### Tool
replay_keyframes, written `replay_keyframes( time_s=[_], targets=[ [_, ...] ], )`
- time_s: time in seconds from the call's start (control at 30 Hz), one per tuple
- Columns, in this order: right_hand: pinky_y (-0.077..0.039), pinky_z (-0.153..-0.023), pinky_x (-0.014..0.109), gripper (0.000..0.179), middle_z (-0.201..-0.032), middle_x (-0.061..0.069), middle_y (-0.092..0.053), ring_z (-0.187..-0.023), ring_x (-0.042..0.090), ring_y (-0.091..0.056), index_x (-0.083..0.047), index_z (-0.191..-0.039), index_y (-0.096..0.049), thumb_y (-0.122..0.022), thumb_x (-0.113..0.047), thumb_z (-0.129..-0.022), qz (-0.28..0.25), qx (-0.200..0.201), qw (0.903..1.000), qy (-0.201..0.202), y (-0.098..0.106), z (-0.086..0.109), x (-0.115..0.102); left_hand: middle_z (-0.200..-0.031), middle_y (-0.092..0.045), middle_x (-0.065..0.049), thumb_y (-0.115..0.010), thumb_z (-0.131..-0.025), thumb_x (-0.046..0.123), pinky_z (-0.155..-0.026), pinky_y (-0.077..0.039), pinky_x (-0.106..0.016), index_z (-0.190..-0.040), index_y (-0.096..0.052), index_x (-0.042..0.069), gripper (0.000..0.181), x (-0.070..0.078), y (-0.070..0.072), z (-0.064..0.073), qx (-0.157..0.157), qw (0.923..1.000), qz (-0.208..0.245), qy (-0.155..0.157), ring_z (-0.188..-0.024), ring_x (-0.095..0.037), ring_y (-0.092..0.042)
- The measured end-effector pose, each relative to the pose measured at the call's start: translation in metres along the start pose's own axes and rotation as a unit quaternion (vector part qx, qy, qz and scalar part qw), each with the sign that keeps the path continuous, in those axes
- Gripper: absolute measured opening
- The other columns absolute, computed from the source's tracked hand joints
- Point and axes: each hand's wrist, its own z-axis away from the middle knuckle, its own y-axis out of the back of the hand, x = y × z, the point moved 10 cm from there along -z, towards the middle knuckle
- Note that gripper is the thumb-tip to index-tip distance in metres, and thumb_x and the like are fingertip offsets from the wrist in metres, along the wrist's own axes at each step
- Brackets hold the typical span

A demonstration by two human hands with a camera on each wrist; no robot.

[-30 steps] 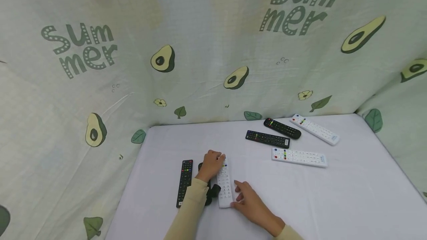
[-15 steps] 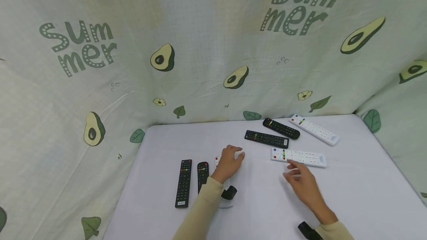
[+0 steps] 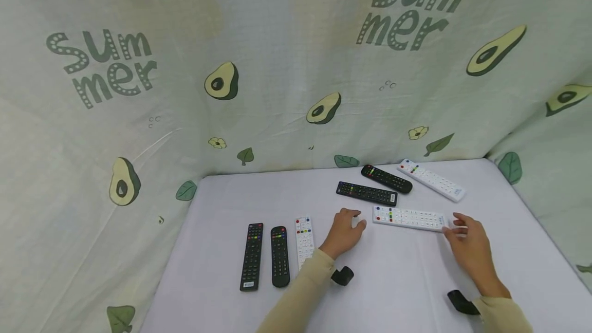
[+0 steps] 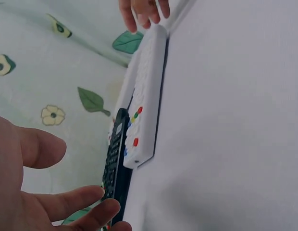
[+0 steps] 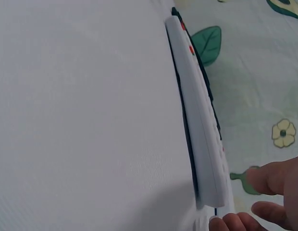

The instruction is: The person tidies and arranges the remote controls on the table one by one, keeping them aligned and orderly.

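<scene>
A white remote control [image 3: 409, 219] with coloured buttons at one end lies crosswise on the table, flat and face up. My left hand [image 3: 343, 234] is just off its left end, thumb and fingers spread with nothing between them. At the opposite end is my right hand [image 3: 473, 251], fingers parted and holding nothing; whether a fingertip touches the remote, I cannot tell. In the left wrist view, the same white remote [image 4: 150, 91] extends away beyond my left fingers. From the right wrist, its near end [image 5: 211, 192] appears close to my right fingertips.
Behind it lie a black remote [image 3: 367, 193], a rounded black remote [image 3: 386, 179] and a slanted white remote [image 3: 431, 180]. To the left, two black remotes [image 3: 252, 257] and a white remote [image 3: 304, 238], partly covered by my left sleeve, stand side by side. A printed curtain [image 3: 277, 91] borders the table.
Both hands have left the white remote in the left row and moved right, to the ends of the crosswise white remote. The left row's remotes are now more exposed.
</scene>
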Motion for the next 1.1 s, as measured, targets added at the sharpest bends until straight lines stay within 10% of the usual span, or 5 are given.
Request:
replay_keyframes(
  time_s=[0.13, 0.27, 1.1],
  targets=[
    [-0.055, -0.081, 0.027, 0.055, -0.126, 0.039, -0.047, -0.109, 0.053, -0.057, 0.021, -0.145, -0.039, -0.062, -0.005, -0.102, 0.019, -0.028, 0.9990, -0.028, -0.001, -0.008, 0.010, -0.136, -0.061, -0.008, -0.061, -0.105, 0.028, -0.113, -0.048, -0.039, -0.141, -0.064, 0.004, 0.044, 0.001, -0.014, -0.006, 0.008, 0.9998, 0.015, 0.004, -0.133, -0.025, -0.054],
    [-0.051, -0.090, 0.065, 0.060, -0.128, 0.042, -0.043, -0.114, 0.057, -0.054, 0.023, -0.149, -0.032, -0.058, -0.010, -0.106, 0.033, -0.065, 0.9961, -0.050, -0.007, -0.013, 0.015, -0.132, -0.061, -0.008, -0.064, -0.103, 0.027, -0.112, -0.048, -0.039, -0.140, -0.064, 0.002, 0.044, 0.000, -0.024, -0.011, 0.018, 0.9992, 0.032, 0.011, -0.130, -0.024, -0.054],
    [-0.045, -0.098, 0.070, 0.062, -0.131, 0.048, -0.041, -0.116, 0.059, -0.048, 0.028, -0.146, -0.033, -0.057, -0.013, -0.106, 0.065, -0.144, 0.9869, -0.032, -0.032, -0.029, 0.006, -0.124, -0.050, -0.009, -0.069, -0.096, 0.029, -0.110, -0.046, -0.041, -0.145, -0.058, -0.005, 0.061, 0.007, -0.051, -0.023, 0.027, 0.9904, 0.113, 0.075, -0.122, -0.025, -0.049]
  ],
)
